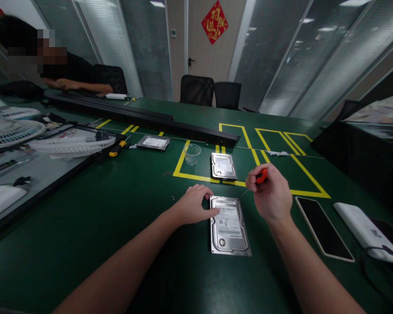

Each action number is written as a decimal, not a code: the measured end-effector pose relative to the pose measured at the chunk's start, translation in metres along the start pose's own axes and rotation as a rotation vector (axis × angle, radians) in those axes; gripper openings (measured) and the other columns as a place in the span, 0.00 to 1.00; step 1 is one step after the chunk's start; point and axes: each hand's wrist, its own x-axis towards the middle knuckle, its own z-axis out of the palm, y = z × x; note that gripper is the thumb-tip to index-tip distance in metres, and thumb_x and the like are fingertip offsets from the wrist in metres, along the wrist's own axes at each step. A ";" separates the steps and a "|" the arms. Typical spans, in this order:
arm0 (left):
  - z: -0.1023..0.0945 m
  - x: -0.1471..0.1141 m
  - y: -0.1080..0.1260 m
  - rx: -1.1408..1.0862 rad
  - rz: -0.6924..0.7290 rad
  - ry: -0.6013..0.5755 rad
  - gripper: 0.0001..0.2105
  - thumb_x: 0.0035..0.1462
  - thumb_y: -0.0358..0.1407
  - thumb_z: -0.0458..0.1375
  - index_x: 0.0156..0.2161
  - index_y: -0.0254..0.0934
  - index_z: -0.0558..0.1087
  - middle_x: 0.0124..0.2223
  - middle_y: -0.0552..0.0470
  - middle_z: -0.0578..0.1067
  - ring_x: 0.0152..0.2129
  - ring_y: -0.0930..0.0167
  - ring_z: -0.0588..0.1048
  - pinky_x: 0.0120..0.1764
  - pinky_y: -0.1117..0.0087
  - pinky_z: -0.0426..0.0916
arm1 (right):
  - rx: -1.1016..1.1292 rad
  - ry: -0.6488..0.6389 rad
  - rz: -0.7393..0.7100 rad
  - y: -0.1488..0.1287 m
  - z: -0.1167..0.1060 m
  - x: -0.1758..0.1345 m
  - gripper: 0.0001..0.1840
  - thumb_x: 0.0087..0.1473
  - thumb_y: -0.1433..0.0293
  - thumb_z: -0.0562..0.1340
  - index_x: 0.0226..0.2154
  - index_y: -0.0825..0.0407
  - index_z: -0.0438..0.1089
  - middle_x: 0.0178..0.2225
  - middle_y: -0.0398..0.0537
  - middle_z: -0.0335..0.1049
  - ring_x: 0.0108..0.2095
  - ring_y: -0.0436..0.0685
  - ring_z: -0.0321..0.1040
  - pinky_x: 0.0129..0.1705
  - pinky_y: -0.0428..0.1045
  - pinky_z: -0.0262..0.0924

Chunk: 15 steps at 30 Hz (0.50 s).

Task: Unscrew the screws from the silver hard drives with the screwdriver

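Note:
A silver hard drive (229,229) lies label-up on the green table in front of me. My left hand (196,204) grips its upper left corner, thumb across the label and fingers at the far edge. In my right hand (271,192) is a screwdriver (262,175) with a red-orange and black handle. Its thin shaft slants down to the drive's upper right corner; whether the tip sits in a screw is too small to tell. Just beyond lies a second hard drive (223,166), with a clear plastic cup (192,154) to its left.
Tiny screw-like bits (173,198) lie left of my left hand. A third hard drive (153,142) and a yellow-black screwdriver (119,146) are farther left, near fan parts (74,145). A phone (324,227) and white power bank (368,231) lie right. Another person (80,74) sits far left.

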 end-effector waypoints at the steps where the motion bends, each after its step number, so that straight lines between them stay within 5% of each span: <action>1: 0.000 0.000 0.000 0.001 -0.001 0.000 0.19 0.57 0.49 0.68 0.46 0.38 0.76 0.44 0.48 0.77 0.43 0.58 0.74 0.47 0.58 0.66 | -0.010 0.001 -0.002 0.000 0.000 0.000 0.17 0.68 0.57 0.61 0.31 0.49 0.73 0.24 0.43 0.65 0.23 0.52 0.58 0.26 0.50 0.52; 15: 0.002 0.000 -0.003 0.011 0.013 0.010 0.19 0.57 0.48 0.68 0.46 0.37 0.76 0.43 0.48 0.77 0.43 0.59 0.74 0.47 0.58 0.66 | -0.019 -0.004 -0.014 -0.001 0.000 -0.001 0.19 0.69 0.55 0.60 0.31 0.50 0.74 0.23 0.43 0.64 0.22 0.51 0.58 0.26 0.49 0.55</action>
